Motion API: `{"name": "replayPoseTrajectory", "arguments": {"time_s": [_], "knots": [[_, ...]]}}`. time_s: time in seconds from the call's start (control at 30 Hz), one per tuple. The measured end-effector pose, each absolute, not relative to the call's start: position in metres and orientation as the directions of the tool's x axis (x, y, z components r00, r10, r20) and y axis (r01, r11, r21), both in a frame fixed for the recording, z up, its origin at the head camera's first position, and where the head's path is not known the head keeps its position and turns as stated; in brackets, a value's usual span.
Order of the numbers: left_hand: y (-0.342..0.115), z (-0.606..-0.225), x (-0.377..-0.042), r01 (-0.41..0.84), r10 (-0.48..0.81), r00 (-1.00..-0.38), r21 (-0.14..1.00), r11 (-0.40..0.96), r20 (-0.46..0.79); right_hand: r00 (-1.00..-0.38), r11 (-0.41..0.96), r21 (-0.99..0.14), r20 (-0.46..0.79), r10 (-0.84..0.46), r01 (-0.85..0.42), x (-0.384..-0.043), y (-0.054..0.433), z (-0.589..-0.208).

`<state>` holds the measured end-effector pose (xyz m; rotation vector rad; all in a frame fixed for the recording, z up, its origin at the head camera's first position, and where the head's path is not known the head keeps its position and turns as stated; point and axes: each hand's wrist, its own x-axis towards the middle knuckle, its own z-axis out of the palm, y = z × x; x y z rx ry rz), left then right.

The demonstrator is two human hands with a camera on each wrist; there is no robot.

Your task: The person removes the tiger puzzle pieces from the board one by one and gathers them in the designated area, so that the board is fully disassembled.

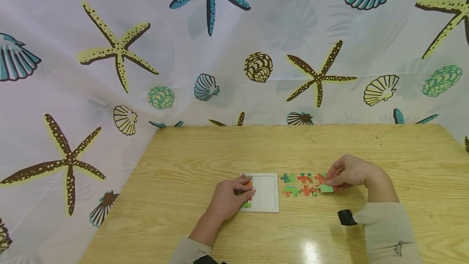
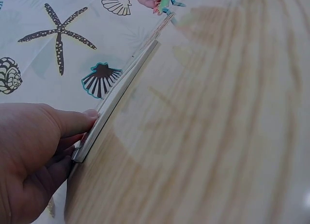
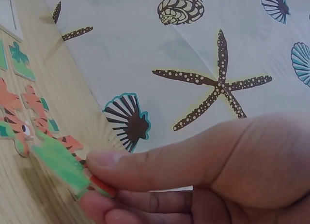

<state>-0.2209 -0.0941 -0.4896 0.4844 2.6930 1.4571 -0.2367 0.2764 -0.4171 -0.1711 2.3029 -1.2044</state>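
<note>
My left hand [image 1: 230, 199] rests on the left side of a white puzzle tray [image 1: 275, 199], its fingers over a column of fitted pieces [image 1: 247, 204]. The left wrist view has the thumb against the tray's edge [image 2: 116, 100]; part of the fingers is hidden. My right hand [image 1: 353, 172] pinches a mostly green puzzle piece [image 3: 60, 161] between thumb and fingers, tilted above the table. Close by lie loose jigsaw pieces in two rows, among them a green one with a dark leaf shape [image 1: 288, 178] and an orange one with an eye [image 3: 17, 129].
The wooden table [image 1: 198, 150] ends at a hanging cloth [image 1: 227, 44] printed with starfish and shells, at the back and left. Dark wrist straps [image 1: 346, 217] show at the sleeves. The loose pieces sit right of the tray.
</note>
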Motion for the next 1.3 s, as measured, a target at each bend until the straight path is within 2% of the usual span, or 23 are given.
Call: {"name": "replayPoseTrajectory", "arguments": {"time_s": [0.6,0.97,1.3], "knots": [[-0.0952,-0.4894,-0.2201,0.231,0.290,-0.953,0.833,0.502,0.090,-0.857,0.629,-0.757,-0.432,-0.281,0.176,-0.2362,0.2807,-0.4246],[-0.0942,-0.4888,-0.2208,0.253,0.291,-0.950,0.815,0.521,0.109,-0.880,0.674,-0.703,-0.444,-0.167,0.227,-0.2361,0.2761,-0.4238],[-0.0955,-0.4873,-0.2207,0.264,0.310,-0.945,0.804,0.533,0.104,-0.889,0.698,-0.680,-0.436,-0.139,0.225,-0.2361,0.2739,-0.4239]]}}
